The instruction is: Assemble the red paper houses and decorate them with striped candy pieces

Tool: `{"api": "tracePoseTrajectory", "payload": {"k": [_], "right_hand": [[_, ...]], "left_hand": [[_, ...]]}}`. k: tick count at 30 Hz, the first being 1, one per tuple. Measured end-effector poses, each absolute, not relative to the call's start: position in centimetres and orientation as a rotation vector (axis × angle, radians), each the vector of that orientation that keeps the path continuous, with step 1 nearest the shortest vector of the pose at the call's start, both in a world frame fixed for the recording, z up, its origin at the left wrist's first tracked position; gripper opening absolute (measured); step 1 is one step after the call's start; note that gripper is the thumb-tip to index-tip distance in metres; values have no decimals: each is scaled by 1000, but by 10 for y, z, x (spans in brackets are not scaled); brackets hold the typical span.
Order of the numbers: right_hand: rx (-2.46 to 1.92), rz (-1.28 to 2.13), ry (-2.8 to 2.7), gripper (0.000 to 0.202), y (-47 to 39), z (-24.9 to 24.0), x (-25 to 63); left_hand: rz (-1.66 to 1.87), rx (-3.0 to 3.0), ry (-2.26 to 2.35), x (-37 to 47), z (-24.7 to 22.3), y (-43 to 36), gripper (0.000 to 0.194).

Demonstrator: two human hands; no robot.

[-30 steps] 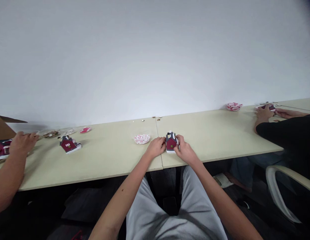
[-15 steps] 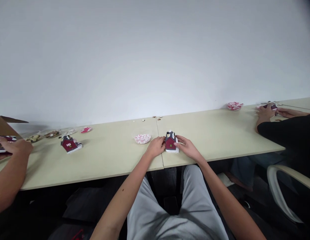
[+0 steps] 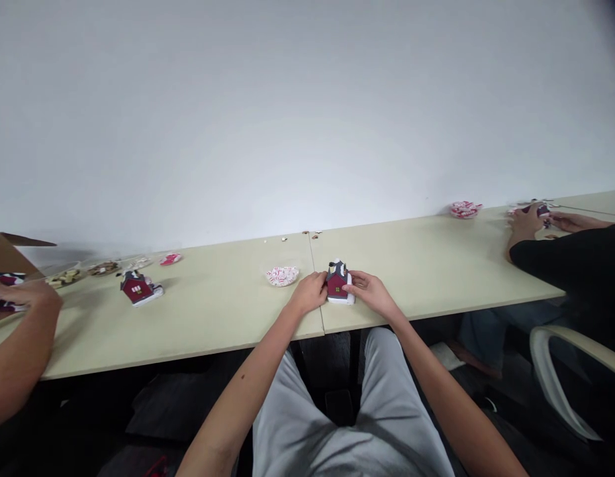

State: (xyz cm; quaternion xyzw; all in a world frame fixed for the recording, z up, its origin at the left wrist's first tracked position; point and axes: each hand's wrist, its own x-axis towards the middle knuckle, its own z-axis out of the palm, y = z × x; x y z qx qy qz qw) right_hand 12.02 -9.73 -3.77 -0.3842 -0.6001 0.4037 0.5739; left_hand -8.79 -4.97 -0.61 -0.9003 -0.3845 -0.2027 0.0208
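Your left hand (image 3: 310, 292) and right hand (image 3: 373, 295): fingers grasping opposite sides of the red house (image 3: 338, 285). House upright on table (image 3: 228, 308), just right of the seam, near the front edge; bowl (image 3: 282, 275) beyond your left hand.

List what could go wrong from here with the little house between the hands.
The small red house sits near the front edge of the table, so a careless push toward the lap might tip it off.

The dish of red-and-white pieces stands just beyond the left hand; a sideways swing could knock it and spill some.

The right hand has its fingers at the house's side, so a loose grip might let it slip if lifted.
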Motion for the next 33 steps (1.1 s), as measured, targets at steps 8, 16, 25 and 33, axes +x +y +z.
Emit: {"api": "tracePoseTrajectory", "payload": {"k": [8, 16, 25, 33], "right_hand": [[-920, 911, -1418, 46, -101, -33, 120], [-949, 914, -1469, 48, -102, -32, 120], [-931, 913, -1451, 47, -102, -35, 119], [-876, 1026, -1458, 59, -102, -30, 120]], "left_hand": [[-611, -2778, -1236, -89, -7, -48, 25], [-607, -2778, -1223, -90, -8, -47, 23], [-596, -2763, -1204, -90, -8, -50, 23], [-595, -2758, -1214, -90, -6, -51, 21]]}}
